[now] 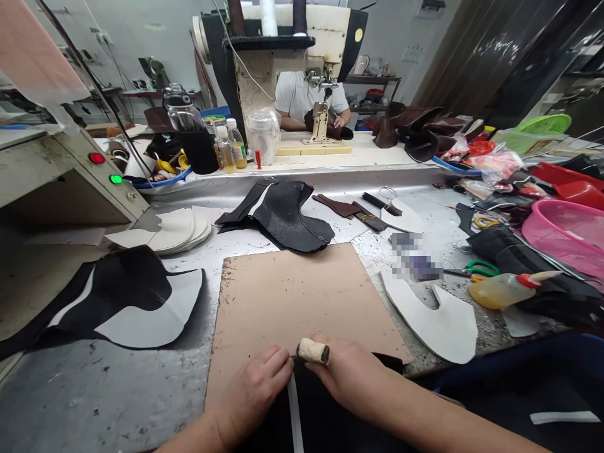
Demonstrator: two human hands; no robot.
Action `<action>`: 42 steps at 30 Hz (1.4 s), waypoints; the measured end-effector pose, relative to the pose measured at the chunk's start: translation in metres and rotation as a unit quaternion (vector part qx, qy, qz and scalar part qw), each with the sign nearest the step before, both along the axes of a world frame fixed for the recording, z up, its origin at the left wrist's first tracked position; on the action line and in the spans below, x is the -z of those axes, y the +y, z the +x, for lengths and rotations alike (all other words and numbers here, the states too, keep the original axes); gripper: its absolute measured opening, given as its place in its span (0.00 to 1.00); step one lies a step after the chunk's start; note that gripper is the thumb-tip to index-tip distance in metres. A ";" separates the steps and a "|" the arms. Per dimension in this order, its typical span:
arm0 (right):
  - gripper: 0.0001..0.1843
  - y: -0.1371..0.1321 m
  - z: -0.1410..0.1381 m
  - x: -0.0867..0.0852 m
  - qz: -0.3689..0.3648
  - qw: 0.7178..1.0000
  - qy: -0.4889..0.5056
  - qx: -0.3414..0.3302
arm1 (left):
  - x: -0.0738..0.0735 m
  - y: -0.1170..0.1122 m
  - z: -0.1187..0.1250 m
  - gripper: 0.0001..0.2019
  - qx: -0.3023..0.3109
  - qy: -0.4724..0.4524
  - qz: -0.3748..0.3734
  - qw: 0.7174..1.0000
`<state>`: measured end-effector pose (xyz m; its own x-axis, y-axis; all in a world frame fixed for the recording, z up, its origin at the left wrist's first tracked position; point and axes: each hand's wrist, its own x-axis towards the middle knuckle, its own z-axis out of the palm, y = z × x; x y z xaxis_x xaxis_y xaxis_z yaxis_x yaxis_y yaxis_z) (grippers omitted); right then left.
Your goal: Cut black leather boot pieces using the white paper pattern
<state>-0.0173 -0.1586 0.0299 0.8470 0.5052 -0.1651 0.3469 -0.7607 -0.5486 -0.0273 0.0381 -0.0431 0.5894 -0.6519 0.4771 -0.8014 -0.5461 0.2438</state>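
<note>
My right hand is closed round a small tool with a tape-wrapped handle at the near edge of a brown board. My left hand lies beside it, fingers curled and pinched on the edge of a black leather piece that carries a white strip. The two hands nearly touch above the strip. The tool's tip is hidden between my fingers.
Black shoe-upper pieces lie behind the board, another black-and-white piece to the left. White cut-outs, a yellow glue bottle, green scissors and a pink basin lie right. Another person sits behind a sewing machine.
</note>
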 end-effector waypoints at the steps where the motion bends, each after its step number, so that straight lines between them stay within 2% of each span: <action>1: 0.09 0.001 0.000 -0.003 -0.003 1.000 -0.003 0.007 | 0.001 0.000 0.000 0.15 -0.003 0.006 0.002 1.000; 5: 0.10 0.005 -0.002 -0.001 0.038 0.999 -0.008 0.032 | 0.007 0.001 0.001 0.11 -0.026 0.040 -0.025 0.999; 8: 0.11 0.007 -0.002 0.012 0.030 0.999 -0.003 0.017 | 0.009 0.005 0.002 0.03 -0.105 0.125 -0.079 0.983; 10: 0.10 0.006 -0.001 0.018 0.022 1.000 -0.002 0.010 | 0.007 0.007 0.003 0.07 -0.148 0.189 -0.103 0.965; 16: 0.09 0.004 0.000 0.018 0.009 1.000 -0.004 0.013 | -0.001 0.008 -0.003 0.06 -0.147 0.268 -0.128 0.944; 19: 0.10 0.005 0.000 0.016 0.015 1.000 -0.007 0.011 | 0.004 0.007 -0.006 0.04 -0.142 0.249 -0.131 0.949; 23: 0.10 0.008 0.002 0.012 -0.008 1.000 0.004 0.021 | 0.013 0.007 -0.009 0.05 -0.104 0.160 -0.132 0.973; 31: 0.10 0.006 0.005 0.011 0.010 0.999 0.035 0.008 | 0.012 0.007 -0.012 0.09 -0.057 0.060 -0.081 0.993; 36: 0.09 0.009 0.006 -0.003 0.035 0.999 0.020 -0.013 | 0.015 0.007 -0.014 0.09 -0.050 0.046 -0.052 0.996; 39: 0.07 0.015 0.005 -0.013 0.032 0.999 0.018 0.025 | 0.014 0.006 -0.013 0.08 -0.049 0.050 -0.055 0.996; 42: 0.08 0.017 0.002 -0.005 -0.008 0.998 0.043 0.035 | 0.014 0.006 -0.012 0.08 -0.074 0.083 -0.063 0.992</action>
<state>-0.0150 -0.1418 0.0348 0.8630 0.4414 -0.2457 0.2443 -0.7903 -0.5620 -0.0395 0.0439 -0.0566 0.7508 -0.4944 0.4379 -0.6585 -0.6113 0.4390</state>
